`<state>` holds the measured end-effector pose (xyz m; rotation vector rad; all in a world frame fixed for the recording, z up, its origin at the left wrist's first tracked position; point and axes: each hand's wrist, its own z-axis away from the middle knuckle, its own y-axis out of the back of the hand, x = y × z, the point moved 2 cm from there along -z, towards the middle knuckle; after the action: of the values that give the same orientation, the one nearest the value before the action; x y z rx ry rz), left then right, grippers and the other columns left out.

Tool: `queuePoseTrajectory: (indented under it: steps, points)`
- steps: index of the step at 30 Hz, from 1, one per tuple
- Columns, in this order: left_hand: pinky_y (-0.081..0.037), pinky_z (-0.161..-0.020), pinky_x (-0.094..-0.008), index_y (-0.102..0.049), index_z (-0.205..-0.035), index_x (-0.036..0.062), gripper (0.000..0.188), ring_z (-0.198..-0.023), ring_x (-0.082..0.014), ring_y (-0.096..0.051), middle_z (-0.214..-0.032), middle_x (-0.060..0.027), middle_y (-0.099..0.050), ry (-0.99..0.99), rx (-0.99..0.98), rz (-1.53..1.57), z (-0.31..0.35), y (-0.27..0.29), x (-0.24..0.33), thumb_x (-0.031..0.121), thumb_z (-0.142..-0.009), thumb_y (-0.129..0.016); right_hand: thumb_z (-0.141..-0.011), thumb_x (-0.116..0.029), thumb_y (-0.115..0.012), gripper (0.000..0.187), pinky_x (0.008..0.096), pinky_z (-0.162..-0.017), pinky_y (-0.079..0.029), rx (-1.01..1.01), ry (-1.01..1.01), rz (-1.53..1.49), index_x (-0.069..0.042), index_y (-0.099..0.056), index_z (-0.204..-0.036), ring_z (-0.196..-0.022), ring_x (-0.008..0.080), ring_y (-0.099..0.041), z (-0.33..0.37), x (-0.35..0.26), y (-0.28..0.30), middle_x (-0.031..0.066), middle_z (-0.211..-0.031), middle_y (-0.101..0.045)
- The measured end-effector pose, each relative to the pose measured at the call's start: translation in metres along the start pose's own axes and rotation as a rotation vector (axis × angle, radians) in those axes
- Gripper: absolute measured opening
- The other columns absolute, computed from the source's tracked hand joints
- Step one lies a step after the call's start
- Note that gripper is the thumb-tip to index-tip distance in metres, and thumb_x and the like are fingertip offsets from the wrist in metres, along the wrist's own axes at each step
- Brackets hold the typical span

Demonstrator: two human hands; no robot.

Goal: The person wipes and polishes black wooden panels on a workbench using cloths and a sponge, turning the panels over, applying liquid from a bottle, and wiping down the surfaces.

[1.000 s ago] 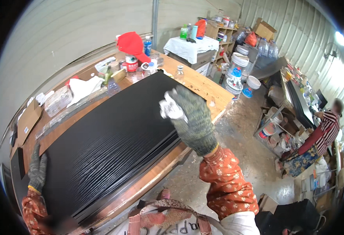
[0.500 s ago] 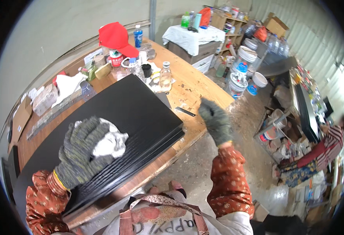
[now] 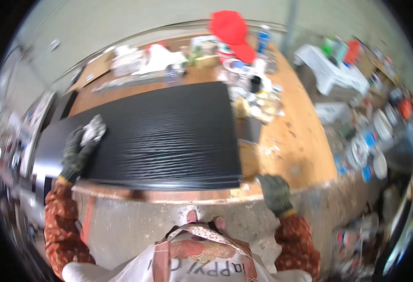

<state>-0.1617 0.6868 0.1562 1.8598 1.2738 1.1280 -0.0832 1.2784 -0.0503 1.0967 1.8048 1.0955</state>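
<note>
A broad black panel [image 3: 169, 136] with a glossy, finely rippled surface lies on the wooden table [image 3: 305, 160]. On its left part my left hand [image 3: 76, 152], in a dark grey-green knitted glove, is closed on a crumpled white cloth [image 3: 93, 130], which touches the panel. My right hand [image 3: 276, 195], gloved the same way, is at the table's front edge, just right of the panel's near right corner. Its fingers look bent and nothing shows in them, but their tips are blurred. A dark grey flat piece [image 3: 250, 130] lies beside the panel's right edge.
Behind the panel are a red cap [image 3: 232, 35], a blue bottle [image 3: 263, 40], white cloths [image 3: 159, 61] and a long grey strip [image 3: 131, 81]. Small jars and bottles crowd the panel's far right corner. White buckets [image 3: 359, 150] stand on the floor to the right.
My view has swung, and the panel now lies across it. My left hand has moved the cloth toward the panel's left part. My right hand has come lower, to the table edge.
</note>
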Motion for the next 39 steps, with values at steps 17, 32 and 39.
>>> queuePoseTrajectory:
  steps: [17,32,39]
  points:
    - [-0.05,-0.091,-0.0431,-0.061,-0.12,0.0093,0.05,-0.108,-0.0326,-0.06,-0.117,-0.0135,-0.062,0.04,0.349,-0.39,0.159,0.04,-0.003,0.018,-0.073,-0.078,-0.079,-0.006,-0.067,0.036,0.0415,-0.09,-0.048,-0.075,-0.104,-0.494,-0.007,-0.068,-0.115,-0.097,0.0287,-0.065,-0.026,0.027,0.039,0.0103,-0.105,-0.07]
    - [-0.057,-0.073,-0.0327,-0.056,-0.123,0.0023,0.044,-0.088,-0.018,-0.068,-0.105,-0.0079,-0.067,0.855,0.547,0.964,0.236,0.024,-0.119,0.024,-0.089,-0.073,-0.073,-0.005,-0.075,0.039,0.0447,-0.098,-0.044,-0.124,0.993,-0.218,-0.014,-0.071,-0.111,-0.095,0.0281,-0.062,-0.254,-0.327,0.121,0.0067,-0.098,-0.069]
    - [-0.056,-0.066,-0.0295,-0.058,-0.114,0.0018,0.039,-0.075,-0.0143,-0.068,-0.088,-0.0067,-0.069,0.943,0.794,0.835,0.289,0.02,-0.18,0.024,-0.087,-0.075,-0.081,-0.011,-0.068,0.037,0.0445,-0.084,-0.048,-0.118,1.355,-0.372,-0.012,-0.067,-0.118,-0.087,0.0277,-0.063,-0.324,-0.485,0.054,0.009,-0.097,-0.065]
